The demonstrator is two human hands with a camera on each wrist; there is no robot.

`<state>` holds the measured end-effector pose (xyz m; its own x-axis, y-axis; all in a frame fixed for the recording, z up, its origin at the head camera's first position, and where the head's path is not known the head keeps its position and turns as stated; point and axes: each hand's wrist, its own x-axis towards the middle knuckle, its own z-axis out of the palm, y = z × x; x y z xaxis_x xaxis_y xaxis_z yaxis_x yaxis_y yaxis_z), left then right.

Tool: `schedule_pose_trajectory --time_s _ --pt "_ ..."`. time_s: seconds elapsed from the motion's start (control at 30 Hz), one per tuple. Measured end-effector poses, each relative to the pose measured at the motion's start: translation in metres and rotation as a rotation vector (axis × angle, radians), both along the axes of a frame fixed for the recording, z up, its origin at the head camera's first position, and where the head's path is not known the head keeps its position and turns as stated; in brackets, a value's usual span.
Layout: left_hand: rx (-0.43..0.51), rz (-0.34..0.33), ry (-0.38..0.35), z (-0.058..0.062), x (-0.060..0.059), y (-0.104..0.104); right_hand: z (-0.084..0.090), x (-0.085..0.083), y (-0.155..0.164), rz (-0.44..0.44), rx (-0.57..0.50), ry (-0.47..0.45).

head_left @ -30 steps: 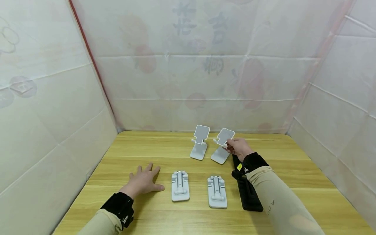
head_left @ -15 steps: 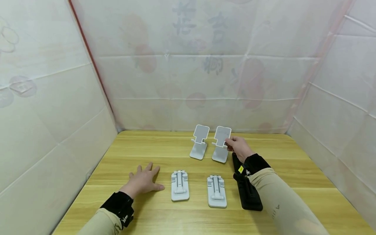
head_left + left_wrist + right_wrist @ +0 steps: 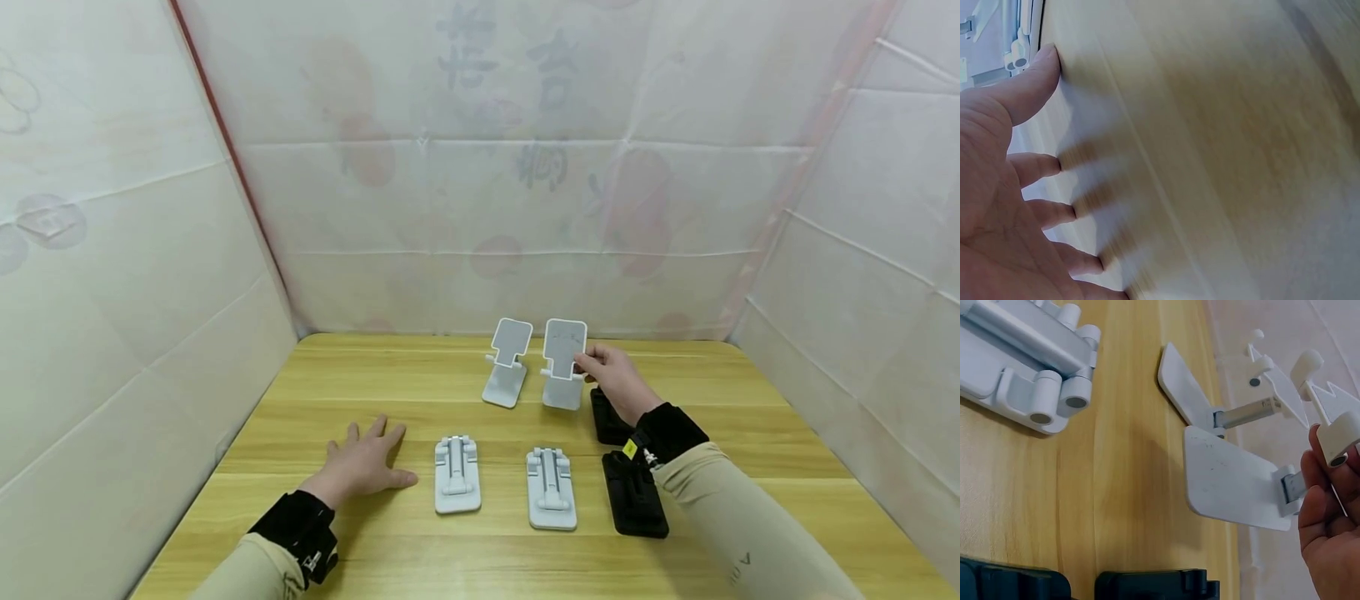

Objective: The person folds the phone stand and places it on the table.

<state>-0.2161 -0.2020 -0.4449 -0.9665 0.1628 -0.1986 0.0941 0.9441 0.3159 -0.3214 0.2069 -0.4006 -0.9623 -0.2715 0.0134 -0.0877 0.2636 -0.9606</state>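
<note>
My right hand pinches the edge of an unfolded white phone stand that sits upright at the back of the wooden table. A second unfolded white stand is just left of it. In the right wrist view my fingers grip the held stand's hinge, and its base plate lies on the wood. My left hand rests flat on the table with fingers spread, holding nothing. The left wrist view shows its fingers on the wood.
Two folded white stands lie in front, between my hands. Two folded black stands lie under my right forearm. Pale fabric walls close in the table on three sides.
My right hand turned the right stand from a skewed angle to square beside the left stand and shifted it slightly left. My left hand stayed put.
</note>
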Motion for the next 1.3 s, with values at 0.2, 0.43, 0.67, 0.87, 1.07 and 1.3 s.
schedule_pose_trajectory --time_s 0.2,0.43,0.67,0.87,1.07,1.3 --pt "0.004 0.015 0.008 0.0 0.0 0.003 0.006 0.01 -0.001 0.019 -0.006 0.045" --pt "0.087 0.011 0.092 0.004 -0.008 0.018 0.011 0.018 -0.007 0.034 -0.008 0.091" --pt "0.283 -0.003 0.166 0.007 -0.024 0.047 0.013 0.022 -0.011 0.042 -0.023 0.112" --pt "0.45 0.007 0.149 0.012 -0.031 0.074 0.015 0.028 -0.018 0.059 -0.045 0.111" --pt "0.622 0.0 0.091 0.016 -0.036 0.095 0.023 0.035 -0.032 0.066 -0.066 0.121" --pt "0.793 0.05 -0.042 0.019 -0.039 0.111 0.027 0.042 -0.047 0.084 -0.067 0.101"
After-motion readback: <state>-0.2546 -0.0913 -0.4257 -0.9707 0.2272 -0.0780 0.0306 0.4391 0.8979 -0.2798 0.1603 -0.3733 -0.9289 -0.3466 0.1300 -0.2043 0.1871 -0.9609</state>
